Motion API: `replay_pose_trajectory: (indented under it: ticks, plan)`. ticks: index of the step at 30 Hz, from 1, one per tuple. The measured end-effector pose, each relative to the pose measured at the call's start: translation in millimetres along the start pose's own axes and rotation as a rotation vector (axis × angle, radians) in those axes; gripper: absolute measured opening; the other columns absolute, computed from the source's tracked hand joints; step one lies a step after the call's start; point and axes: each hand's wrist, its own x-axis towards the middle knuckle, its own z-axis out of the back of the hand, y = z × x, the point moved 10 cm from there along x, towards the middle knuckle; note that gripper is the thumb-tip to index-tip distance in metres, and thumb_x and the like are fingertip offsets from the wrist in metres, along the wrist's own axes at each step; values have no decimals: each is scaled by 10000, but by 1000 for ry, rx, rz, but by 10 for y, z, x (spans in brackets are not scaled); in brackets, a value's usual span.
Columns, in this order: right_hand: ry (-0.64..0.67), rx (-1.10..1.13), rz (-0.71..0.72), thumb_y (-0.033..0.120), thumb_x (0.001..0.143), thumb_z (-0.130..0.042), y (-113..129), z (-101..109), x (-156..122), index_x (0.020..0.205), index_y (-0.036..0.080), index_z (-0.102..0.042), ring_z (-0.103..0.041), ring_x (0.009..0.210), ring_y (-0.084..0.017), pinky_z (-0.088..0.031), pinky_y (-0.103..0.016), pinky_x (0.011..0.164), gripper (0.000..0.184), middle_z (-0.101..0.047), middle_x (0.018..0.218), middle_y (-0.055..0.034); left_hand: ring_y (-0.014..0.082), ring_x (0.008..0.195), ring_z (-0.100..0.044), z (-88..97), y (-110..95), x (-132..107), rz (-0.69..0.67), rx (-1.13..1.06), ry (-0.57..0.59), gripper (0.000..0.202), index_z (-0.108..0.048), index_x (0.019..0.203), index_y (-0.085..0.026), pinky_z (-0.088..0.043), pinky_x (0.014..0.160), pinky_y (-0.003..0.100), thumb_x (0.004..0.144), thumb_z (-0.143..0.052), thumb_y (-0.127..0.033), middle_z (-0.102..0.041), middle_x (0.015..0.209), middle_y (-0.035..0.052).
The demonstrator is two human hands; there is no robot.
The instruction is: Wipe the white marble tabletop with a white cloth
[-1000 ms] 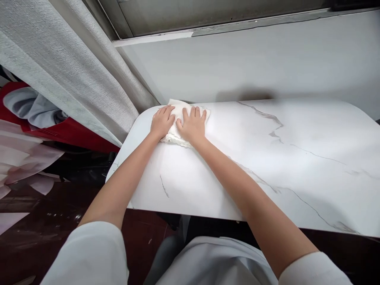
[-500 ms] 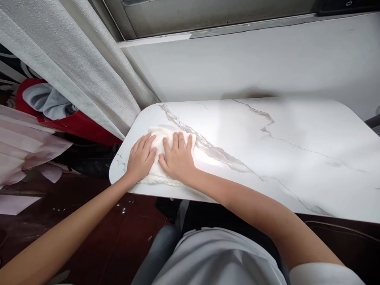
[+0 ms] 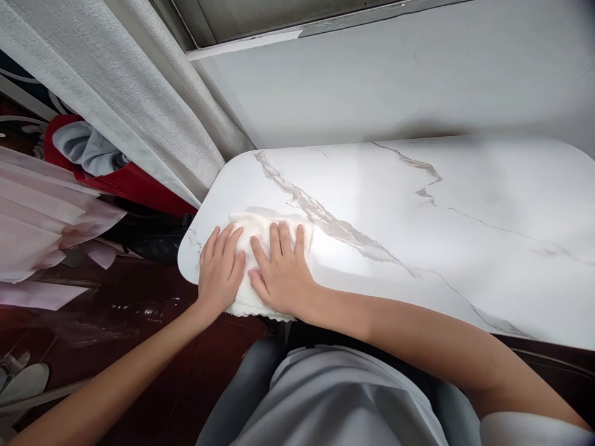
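While the left hand (image 3: pixel 219 272) lies flat on a white cloth (image 3: pixel 248 297), fingers spread, the right hand (image 3: pixel 283 275) does too, cloth poking past the marble-look tabletop (image 3: pixel 455 254).

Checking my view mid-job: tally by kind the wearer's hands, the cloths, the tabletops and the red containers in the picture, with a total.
Hands: 2 (left hand, right hand, both on the cloth)
Cloth: 1 (white cloth)
Tabletop: 1 (white marbled tabletop)
Red container: 1 (red container, beyond the tabletop's left end)
Total: 5
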Motion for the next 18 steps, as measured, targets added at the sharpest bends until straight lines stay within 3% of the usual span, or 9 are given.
replay_pose_trajectory:
  ticks: [3, 9, 14, 18]
  plan:
    - [8, 0, 16, 398, 989, -374, -52, 31, -85, 1497, 83, -400, -238, 1454, -444, -130, -710, 1140, 599, -325, 1539, -291, 267, 1528, -116, -17, -137, -45, -39, -3, -8, 496, -383, 1473, -240, -103, 1240, 537, 1010, -242, -346, -357, 1580, 74]
    - [27, 6, -2, 431, 1001, -331, -290, 200, -349, 1514, 115, -391, -177, 1480, -430, -117, -695, 1155, 606, -282, 1567, -264, 260, 1499, -241, -130, -615, -99, -170, -48, 47, 528, -248, 1544, -309, -28, 1239, 596, 1016, -237, -326, -409, 1556, 22]
    - [49, 24, -63, 457, 985, -368, -572, 315, -489, 1512, 187, -413, -190, 1493, -372, -110, -637, 1191, 594, -298, 1581, -199, 238, 1496, -252, -188, -909, -87, -196, -124, 85, 547, -212, 1555, -352, -140, 1250, 557, 1010, -253, -326, -362, 1580, -8]
    - [61, 17, -106, 457, 973, -393, -800, 317, -362, 1504, 222, -424, -226, 1486, -338, -94, -610, 1204, 580, -321, 1580, -162, 228, 1445, -358, -236, -981, 79, -213, -172, 122, 524, -321, 1524, -318, -309, 1199, 481, 1005, -251, -331, -425, 1546, 8]
